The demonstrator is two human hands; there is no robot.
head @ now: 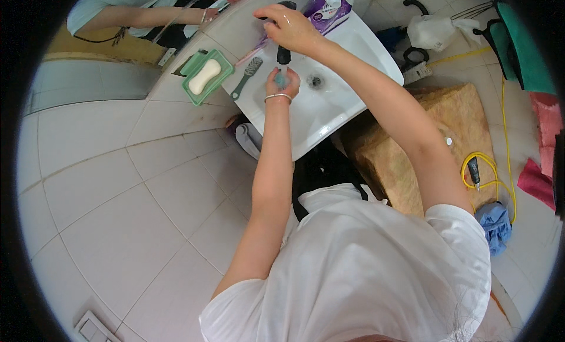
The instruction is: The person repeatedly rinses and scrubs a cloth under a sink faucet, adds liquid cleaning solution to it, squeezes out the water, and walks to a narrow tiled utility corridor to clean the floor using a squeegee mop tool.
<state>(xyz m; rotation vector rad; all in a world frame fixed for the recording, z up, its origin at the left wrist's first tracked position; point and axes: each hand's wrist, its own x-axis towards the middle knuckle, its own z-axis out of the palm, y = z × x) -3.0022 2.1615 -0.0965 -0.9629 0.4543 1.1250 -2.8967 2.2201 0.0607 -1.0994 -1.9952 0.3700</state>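
Observation:
Under the spout of a black faucet (284, 55) my left hand (283, 82) is cupped, with a small blue-green thing in the palm where the water falls. A bracelet circles that wrist. My right hand (293, 29) is wet and reaches over the top of the faucet, fingers bent near its handle; whether it grips the handle is hard to see. Both hands are above a white washbasin (335, 99) with a round drain (315, 81). A grey-green brush (247, 77) lies on the basin's left rim.
A green soap dish (194, 97) holding a white bar of soap (204, 76) is on the left. Behind the faucet stands a purple and white pack (330, 8). A brown box-like block (397, 165) stands right of the basin, carrying a coiled yellow cord (463, 165). A mirror is at upper left.

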